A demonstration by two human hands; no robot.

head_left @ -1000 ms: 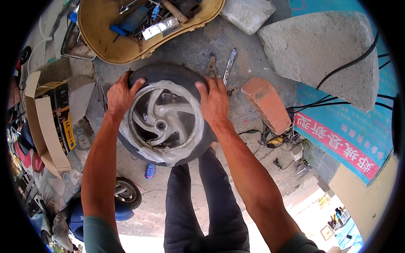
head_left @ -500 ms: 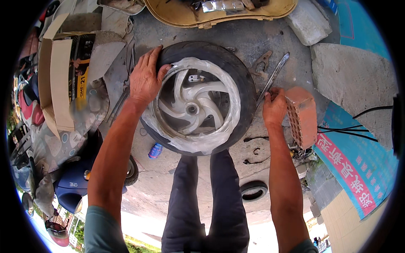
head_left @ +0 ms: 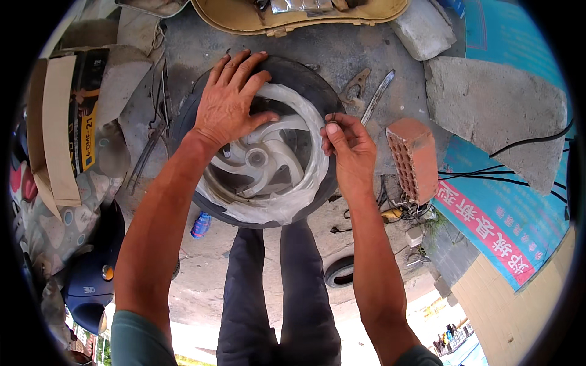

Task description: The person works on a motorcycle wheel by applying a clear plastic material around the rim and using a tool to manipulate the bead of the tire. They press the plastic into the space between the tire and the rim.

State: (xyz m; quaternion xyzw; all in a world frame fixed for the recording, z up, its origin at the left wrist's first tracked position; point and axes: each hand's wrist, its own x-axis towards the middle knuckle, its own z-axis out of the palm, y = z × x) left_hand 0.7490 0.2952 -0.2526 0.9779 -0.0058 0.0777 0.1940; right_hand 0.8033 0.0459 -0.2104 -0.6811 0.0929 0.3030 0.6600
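A silver spoked wheel (head_left: 255,157) with a black tyre (head_left: 316,85) lies flat in front of me. Crumpled whitish film (head_left: 268,211) covers its rim. My left hand (head_left: 231,97) rests palm down over the wheel's upper left, fingers spread across tyre and rim. At the wheel's right side, my right hand (head_left: 351,143) is closed in a pinch over the film's edge; a small dark thing shows at its fingertips, too small to name. Just beyond that hand, a long metal lever (head_left: 379,94) lies on the ground, its lower end hidden by the fingers.
A rusty flat metal piece (head_left: 354,85) lies beyond the wheel. Right of my hand stand a red brick (head_left: 415,161) and a concrete block (head_left: 494,110). A yellow tray (head_left: 293,24) is at the far edge, thin rods (head_left: 146,155) and an open carton (head_left: 61,128) on the left.
My right hand has come left from beside the lever to the wheel's right rim. My left hand has shifted from the tyre's left edge farther over the wheel. The whole view has moved.
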